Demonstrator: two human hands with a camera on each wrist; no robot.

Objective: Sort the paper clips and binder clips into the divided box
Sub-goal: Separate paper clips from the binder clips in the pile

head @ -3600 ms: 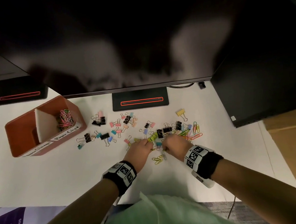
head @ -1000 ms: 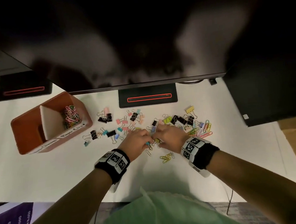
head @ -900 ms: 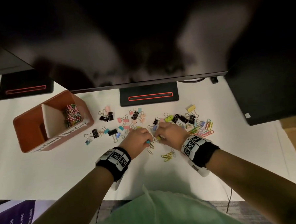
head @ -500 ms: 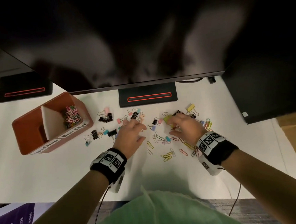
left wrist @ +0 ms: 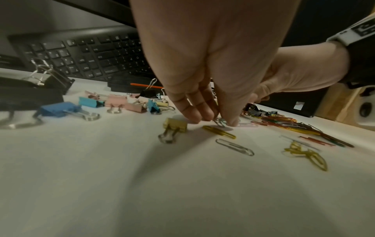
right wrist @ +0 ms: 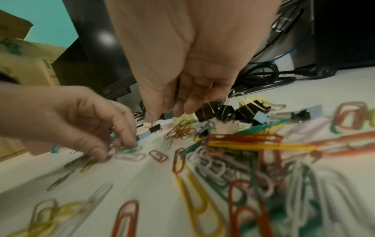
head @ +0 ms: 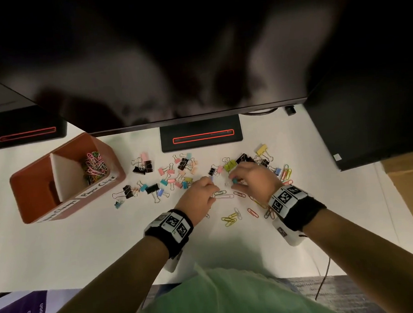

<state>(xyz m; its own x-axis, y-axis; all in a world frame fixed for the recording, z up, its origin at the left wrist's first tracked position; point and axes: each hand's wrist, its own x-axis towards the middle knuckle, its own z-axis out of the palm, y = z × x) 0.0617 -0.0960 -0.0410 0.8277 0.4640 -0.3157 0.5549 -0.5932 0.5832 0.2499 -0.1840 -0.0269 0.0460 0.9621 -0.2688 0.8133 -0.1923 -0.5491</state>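
The orange divided box stands at the table's left; its right compartment holds coloured paper clips. Binder clips lie scattered between the box and my hands. Loose paper clips lie in front of me, piled thickly under the right wrist. My left hand reaches down and pinches a paper clip against the table, beside a yellow binder clip. My right hand is curled over the pile with a small teal binder clip between thumb and fingers.
A black monitor stand base sits just behind the clips, under the dark monitors. A black keyboard lies beyond the binder clips. Cables trail at the back right. A cardboard box is past the table's right edge.
The hands went from pressed together over the pile to spread apart, leaving paper clips strewn. Since then the left hand has moved right and down onto a paper clip; the right hand has curled in.
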